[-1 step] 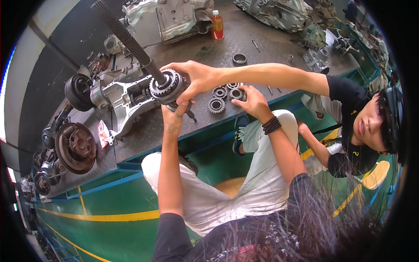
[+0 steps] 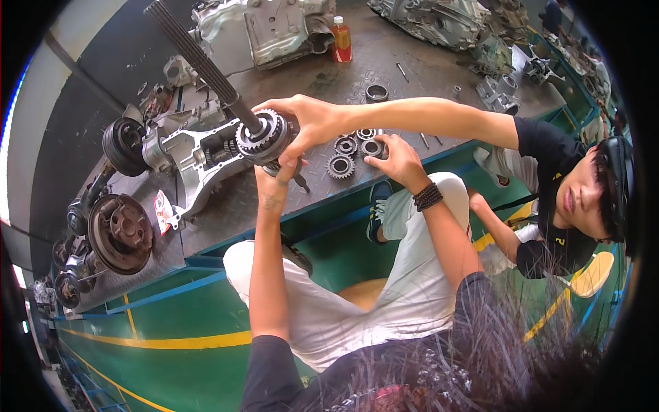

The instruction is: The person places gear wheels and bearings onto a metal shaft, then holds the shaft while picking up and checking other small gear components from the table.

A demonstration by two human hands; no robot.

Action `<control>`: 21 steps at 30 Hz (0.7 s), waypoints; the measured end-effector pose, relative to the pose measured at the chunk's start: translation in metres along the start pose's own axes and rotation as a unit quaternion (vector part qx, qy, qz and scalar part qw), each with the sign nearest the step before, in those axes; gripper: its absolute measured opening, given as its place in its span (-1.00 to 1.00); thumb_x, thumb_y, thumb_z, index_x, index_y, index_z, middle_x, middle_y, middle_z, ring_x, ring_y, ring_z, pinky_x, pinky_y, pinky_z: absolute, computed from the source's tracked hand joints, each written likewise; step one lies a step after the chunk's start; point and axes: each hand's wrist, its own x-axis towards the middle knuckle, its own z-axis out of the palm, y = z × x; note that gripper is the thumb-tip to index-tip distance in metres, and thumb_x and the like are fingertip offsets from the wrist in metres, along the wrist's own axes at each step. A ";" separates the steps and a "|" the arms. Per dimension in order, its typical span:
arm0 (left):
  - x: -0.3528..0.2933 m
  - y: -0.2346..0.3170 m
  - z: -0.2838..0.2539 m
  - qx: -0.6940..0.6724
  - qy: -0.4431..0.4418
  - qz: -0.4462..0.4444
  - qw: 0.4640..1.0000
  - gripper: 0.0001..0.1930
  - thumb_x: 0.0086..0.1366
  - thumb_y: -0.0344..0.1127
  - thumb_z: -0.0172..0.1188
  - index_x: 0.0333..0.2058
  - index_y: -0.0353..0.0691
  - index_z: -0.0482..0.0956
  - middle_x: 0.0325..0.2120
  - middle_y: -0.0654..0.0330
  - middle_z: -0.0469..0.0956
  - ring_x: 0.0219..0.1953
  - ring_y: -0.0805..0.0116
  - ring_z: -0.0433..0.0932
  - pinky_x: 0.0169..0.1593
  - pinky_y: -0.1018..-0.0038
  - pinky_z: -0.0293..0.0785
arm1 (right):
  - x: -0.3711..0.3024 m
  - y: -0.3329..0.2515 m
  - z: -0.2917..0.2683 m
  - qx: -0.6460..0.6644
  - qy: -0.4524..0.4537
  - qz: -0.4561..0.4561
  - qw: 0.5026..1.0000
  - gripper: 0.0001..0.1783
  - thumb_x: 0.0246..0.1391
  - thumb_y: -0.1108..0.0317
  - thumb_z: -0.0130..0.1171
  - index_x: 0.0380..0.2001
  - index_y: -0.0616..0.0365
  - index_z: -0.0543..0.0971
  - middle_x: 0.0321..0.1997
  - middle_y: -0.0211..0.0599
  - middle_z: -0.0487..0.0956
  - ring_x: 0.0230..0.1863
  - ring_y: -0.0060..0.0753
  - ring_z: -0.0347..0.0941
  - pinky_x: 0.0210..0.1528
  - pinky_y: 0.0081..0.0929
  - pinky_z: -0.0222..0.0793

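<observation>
A long splined shaft [image 2: 199, 65] with a stack of gears [image 2: 255, 143] on it leans up and left over an open metal housing. My left hand [image 2: 272, 180] grips the lower side of this gear shaft; most of its fingers are hidden behind the gears and a co-worker's hand. That co-worker's hand [image 2: 312, 127] reaches in from the right and holds the gear stack too. At the bench edge, my right hand [image 2: 401, 163] has thumb and fingers closed round a small gear [image 2: 371, 149]. Beside it lie a toothed gear [image 2: 340, 166] and another gear [image 2: 345, 145].
The open housing [image 2: 195, 154] lies on the steel bench [image 2: 309, 82]. Farther back are a ring [image 2: 376, 93], a drink bottle [image 2: 342, 41] and a large transmission case [image 2: 274, 31]. A brake drum [image 2: 120, 233] stands left. The co-worker [image 2: 556, 206] sits close on my right.
</observation>
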 end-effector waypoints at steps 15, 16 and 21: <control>0.005 0.003 0.010 -0.049 0.017 -0.003 0.999 -0.36 0.22 -0.28 0.49 0.18 -0.35 0.39 -0.07 0.05 0.60 -0.22 0.34 0.65 -0.14 0.35 0.71 | 0.002 -0.005 -0.009 0.099 -0.006 0.030 0.995 -0.36 -0.06 -0.01 0.57 0.04 0.16 0.74 -0.37 -0.20 0.56 -0.29 -0.25 0.56 -0.12 -0.33 0.48; 0.005 0.004 0.010 -0.048 0.018 -0.002 0.999 -0.36 0.22 -0.28 0.49 0.18 -0.35 0.39 -0.07 0.05 0.60 -0.22 0.34 0.65 -0.14 0.35 0.71 | 0.003 -0.006 -0.009 0.100 -0.006 0.028 0.995 -0.36 -0.06 -0.01 0.57 0.04 0.16 0.74 -0.37 -0.20 0.56 -0.29 -0.25 0.56 -0.12 -0.33 0.48; 0.004 0.002 0.008 -0.028 0.006 0.017 0.999 -0.28 0.20 -0.07 0.56 0.17 -0.37 0.43 -0.05 0.05 0.62 -0.19 0.34 0.66 -0.13 0.35 0.69 | -0.001 -0.005 -0.003 0.080 0.027 -0.005 0.996 -0.40 -0.02 0.04 0.56 0.05 0.16 0.74 -0.41 -0.19 0.53 -0.37 -0.25 0.51 -0.20 -0.32 0.44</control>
